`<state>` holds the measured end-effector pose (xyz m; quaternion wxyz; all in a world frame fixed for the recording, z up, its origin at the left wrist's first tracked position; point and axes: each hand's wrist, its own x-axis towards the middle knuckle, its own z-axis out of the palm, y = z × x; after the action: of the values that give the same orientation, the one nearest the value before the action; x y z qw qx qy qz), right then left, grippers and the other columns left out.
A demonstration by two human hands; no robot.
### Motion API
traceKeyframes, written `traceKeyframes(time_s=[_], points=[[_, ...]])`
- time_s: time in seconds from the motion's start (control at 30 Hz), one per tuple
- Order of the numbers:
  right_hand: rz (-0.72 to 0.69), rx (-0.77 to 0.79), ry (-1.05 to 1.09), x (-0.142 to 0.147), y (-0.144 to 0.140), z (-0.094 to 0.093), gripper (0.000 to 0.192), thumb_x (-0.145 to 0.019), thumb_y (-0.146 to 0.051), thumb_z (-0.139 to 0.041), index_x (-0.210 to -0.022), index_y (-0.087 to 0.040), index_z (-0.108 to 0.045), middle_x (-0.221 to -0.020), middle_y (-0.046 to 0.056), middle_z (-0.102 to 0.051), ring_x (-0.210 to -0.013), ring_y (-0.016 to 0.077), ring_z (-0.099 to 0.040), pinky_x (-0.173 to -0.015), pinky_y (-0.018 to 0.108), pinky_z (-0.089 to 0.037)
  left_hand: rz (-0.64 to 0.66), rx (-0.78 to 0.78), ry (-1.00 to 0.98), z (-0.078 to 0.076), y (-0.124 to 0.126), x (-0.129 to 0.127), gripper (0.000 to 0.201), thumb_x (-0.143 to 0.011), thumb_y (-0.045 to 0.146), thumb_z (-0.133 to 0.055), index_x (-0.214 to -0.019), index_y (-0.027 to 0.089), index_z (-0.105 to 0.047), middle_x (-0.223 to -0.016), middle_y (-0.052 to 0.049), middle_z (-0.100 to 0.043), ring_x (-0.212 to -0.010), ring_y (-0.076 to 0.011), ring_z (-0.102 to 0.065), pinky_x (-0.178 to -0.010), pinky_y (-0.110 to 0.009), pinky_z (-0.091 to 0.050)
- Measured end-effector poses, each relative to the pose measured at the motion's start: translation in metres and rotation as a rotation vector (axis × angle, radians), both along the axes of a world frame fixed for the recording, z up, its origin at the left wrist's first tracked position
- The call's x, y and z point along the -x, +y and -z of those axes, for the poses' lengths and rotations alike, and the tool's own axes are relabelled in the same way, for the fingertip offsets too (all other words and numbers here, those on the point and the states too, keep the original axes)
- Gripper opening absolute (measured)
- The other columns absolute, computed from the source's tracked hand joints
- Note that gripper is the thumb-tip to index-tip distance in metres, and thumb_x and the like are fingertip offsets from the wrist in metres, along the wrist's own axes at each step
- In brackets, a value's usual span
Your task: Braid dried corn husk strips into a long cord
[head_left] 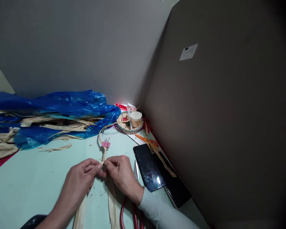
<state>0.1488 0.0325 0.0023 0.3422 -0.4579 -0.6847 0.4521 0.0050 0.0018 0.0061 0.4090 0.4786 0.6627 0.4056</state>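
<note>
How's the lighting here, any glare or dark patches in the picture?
Head view: bright glare on the dark phone, glossy highlights on the blue plastic, and the brownish panel dim, with the picture blackening at far right; the pink clip shows clearly.

Red-handled scissors (134, 212) – middle hidden behind the right hand (121, 171), handle ends beyond the bottom edge.

Left hand (82, 175) and right hand (121, 173) pinching pale strand (104, 154), pink clip (106, 144) attached
</note>
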Motion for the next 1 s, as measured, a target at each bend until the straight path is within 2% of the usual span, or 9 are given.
traceKeyframes(time_s=[0.13, 0.3, 0.47, 0.6, 0.67, 0.73, 0.8, 0.9, 1.0], points=[[-0.003, 0.013, 0.024, -0.002, -0.001, -0.002, 0.033, -0.088, -0.022, -0.050, -0.058, -0.014, -0.062, -0.053, -0.003, -0.052, -0.052, 0.0094, -0.039, -0.052, 0.024, -0.025, -0.068, 0.001, -0.079, -0.003, -0.004, -0.006, 0.032, -0.061, 0.053, -0.068, -0.061, 0.021, -0.065, -0.055, -0.001, -0.068, -0.037, -0.0106, -0.037, -0.039, -0.023, -0.028], [-0.126, 0.127, 0.205, -0.004, 0.002, 0.003, 0.030, -0.085, -0.024, -0.050, -0.057, -0.015, -0.056, -0.057, -0.003, -0.051, -0.059, 0.0105, -0.043, -0.057, 0.022, -0.031, -0.105, -0.202, 0.245, 0.001, -0.015, -0.019, 0.021, -0.068, 0.044, -0.062, -0.064, 0.026, -0.071, -0.060, -0.003, -0.073, -0.054, -0.0226, -0.064, -0.057, -0.030, -0.043], [-0.047, 0.337, 0.395, -0.003, 0.005, 0.008, 0.025, -0.077, -0.032, -0.062, -0.064, -0.012, -0.067, -0.058, -0.002, -0.053, -0.057, 0.0101, -0.040, -0.058, 0.023, -0.031, -0.019, -0.385, 0.361, 0.003, -0.021, -0.021, 0.016, -0.069, 0.038, -0.063, -0.062, 0.029, -0.075, -0.068, -0.007, -0.078, -0.061, -0.0276, -0.069, -0.064, -0.033, -0.045], [-0.020, 0.390, 0.443, -0.003, 0.003, 0.005, 0.024, -0.075, -0.030, -0.062, -0.058, -0.013, -0.066, -0.054, -0.001, -0.054, -0.057, 0.0104, -0.041, -0.059, 0.022, -0.031, -0.074, -0.267, 0.279, -0.002, -0.009, -0.005, 0.026, -0.075, 0.045, -0.059, -0.061, 0.027, -0.071, -0.070, -0.005, -0.077, -0.068, -0.0264, -0.069, -0.069, -0.033, -0.046], [-0.033, 0.429, 0.482, -0.002, 0.002, 0.005, 0.026, -0.076, -0.031, -0.062, -0.058, -0.013, -0.065, -0.053, 0.000, -0.056, -0.057, 0.0115, -0.044, -0.062, 0.023, -0.035, -0.130, -0.120, 0.149, -0.003, -0.001, 0.002, 0.028, -0.074, 0.050, -0.060, -0.073, 0.025, -0.071, -0.068, -0.003, -0.073, -0.062, -0.0234, -0.064, -0.065, -0.032, -0.045], [-0.079, 0.454, 0.515, -0.002, 0.001, 0.006, 0.030, -0.078, -0.036, -0.063, -0.057, -0.014, -0.063, -0.054, 0.001, -0.057, -0.057, 0.0122, -0.047, -0.065, 0.024, -0.039, 0.013, -0.015, -0.164, 0.000, 0.006, 0.003, 0.028, -0.071, 0.048, -0.068, -0.082, 0.023, -0.069, -0.075, -0.002, -0.073, -0.071, -0.0214, -0.066, -0.070, -0.029, -0.048], [-0.153, 0.457, 0.532, -0.001, 0.001, 0.007, 0.037, -0.081, -0.042, -0.063, -0.056, -0.015, -0.061, -0.055, 0.002, -0.058, -0.056, 0.0128, -0.049, -0.067, 0.025, -0.041, 0.144, 0.050, -0.385, 0.005, 0.011, 0.000, 0.027, -0.072, 0.046, -0.071, -0.078, 0.021, -0.064, -0.066, 0.002, -0.066, -0.064, -0.0155, -0.060, -0.064, -0.025, -0.046], [-0.223, 0.393, 0.461, -0.003, 0.003, 0.006, 0.038, -0.087, -0.039, -0.059, -0.058, -0.015, -0.060, -0.058, 0.002, -0.060, -0.061, 0.0140, -0.054, -0.074, 0.026, -0.043, 0.200, 0.087, -0.441, 0.012, 0.015, -0.006, 0.033, -0.073, 0.050, -0.070, -0.071, 0.020, -0.057, -0.052, 0.007, -0.052, -0.045, -0.0068, -0.036, -0.046, -0.019, -0.029], [-0.238, 0.263, 0.265, -0.008, 0.005, 0.002, 0.035, -0.091, -0.023, -0.052, -0.058, -0.015, -0.060, -0.061, 0.001, -0.062, -0.066, 0.0136, -0.056, -0.078, 0.024, -0.043, 0.209, 0.121, -0.401, 0.013, 0.015, -0.008, 0.039, -0.069, 0.055, -0.070, -0.071, 0.020, -0.054, -0.048, 0.007, -0.051, -0.041, -0.0041, -0.022, -0.041, -0.018, -0.015]])
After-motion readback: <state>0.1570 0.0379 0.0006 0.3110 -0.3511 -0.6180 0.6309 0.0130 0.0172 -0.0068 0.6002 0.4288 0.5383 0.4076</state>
